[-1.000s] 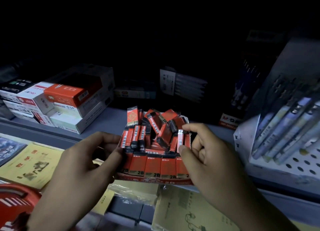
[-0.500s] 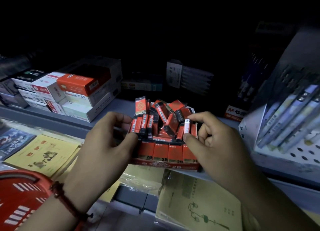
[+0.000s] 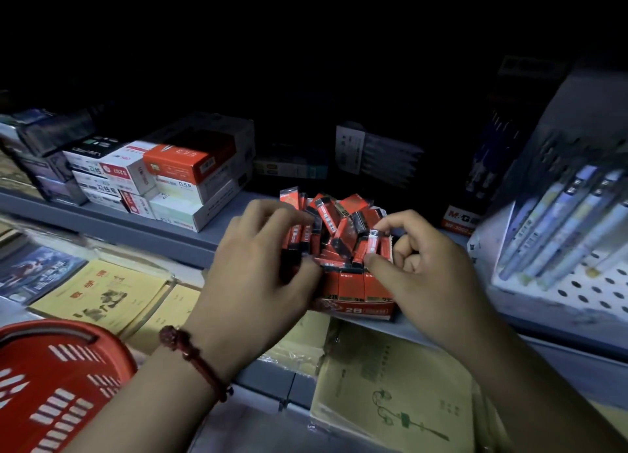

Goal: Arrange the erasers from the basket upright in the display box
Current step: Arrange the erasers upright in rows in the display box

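A red display box [image 3: 365, 310] marked 2B stands at the front edge of a grey shelf. Several red-and-black erasers [image 3: 334, 223] fill it: a front row stands upright, and a loose heap lies slanted behind. My left hand [image 3: 258, 276] grips a group of upright erasers at the box's left side, thumb in front and fingers behind. My right hand [image 3: 418, 269] pinches one eraser [image 3: 372, 243] between thumb and forefinger at the right side of the box. The red basket [image 3: 51, 381] sits at the lower left; its contents are hidden.
Stacked white and orange stationery boxes [image 3: 176, 177] sit on the shelf to the left. A white pegboard rack of pens [image 3: 560, 249] stands at the right. Yellow exercise books [image 3: 102, 296] lie on the lower shelf. The back of the shelf is dark.
My left hand has slid further over the left erasers, covering more of them. My right hand keeps its pinch on the same eraser. The view has shifted slightly, showing more of the basket.
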Demonstrator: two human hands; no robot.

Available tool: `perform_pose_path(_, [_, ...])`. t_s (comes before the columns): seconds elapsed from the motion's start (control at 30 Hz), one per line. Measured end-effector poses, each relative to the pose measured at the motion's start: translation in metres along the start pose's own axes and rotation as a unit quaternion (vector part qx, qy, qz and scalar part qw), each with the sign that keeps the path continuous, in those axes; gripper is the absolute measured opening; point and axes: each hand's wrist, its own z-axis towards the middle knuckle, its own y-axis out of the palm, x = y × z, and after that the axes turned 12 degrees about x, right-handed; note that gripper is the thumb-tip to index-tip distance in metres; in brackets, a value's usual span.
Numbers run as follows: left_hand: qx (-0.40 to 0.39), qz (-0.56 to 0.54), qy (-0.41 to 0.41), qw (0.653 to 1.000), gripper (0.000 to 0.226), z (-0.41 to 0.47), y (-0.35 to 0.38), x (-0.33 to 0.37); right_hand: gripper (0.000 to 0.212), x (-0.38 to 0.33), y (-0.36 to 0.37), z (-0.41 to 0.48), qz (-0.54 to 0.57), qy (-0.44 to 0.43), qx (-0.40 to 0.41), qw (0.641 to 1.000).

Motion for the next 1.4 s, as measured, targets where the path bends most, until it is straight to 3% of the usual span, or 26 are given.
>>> perform_pose_path(0.3, [0.0,0.048,0.12,0.992,0.039,-0.004,0.012,0.009,0.02,-0.003,0.0,0.0,-0.036,-0.083,0.056,0.994])
perform_pose_path(0.5, [0.015,0.038,0.116,0.992,0.037,-0.002,0.014,0.008,0.016,-0.004,-0.004,0.002,0.157,0.047,0.079,0.983])
perform_pose_path(0.63, [0.027,0.023,0.092,0.995,0.032,0.0,0.013,0.01,0.01,-0.002,-0.006,0.007,0.226,0.107,0.106,0.962])
perform_pose_path(0.87, [0.014,0.05,0.08,0.995,0.043,0.006,0.017,0.011,0.013,-0.004,0.004,0.013,0.24,0.105,0.159,0.952])
perform_pose_path(1.1, [0.072,-0.073,0.003,0.995,0.036,0.015,0.018,0.005,0.014,-0.015,0.011,0.035,0.288,0.125,0.196,0.929])
perform_pose_path(1.27, [0.101,-0.137,-0.04,0.985,0.031,0.023,0.018,-0.001,0.013,-0.023,0.025,0.042,0.276,0.109,0.153,0.943])
perform_pose_path(1.4, [0.144,-0.246,-0.101,0.953,0.022,0.032,0.016,-0.011,0.011,-0.013,0.034,0.042,0.199,0.074,0.137,0.968])
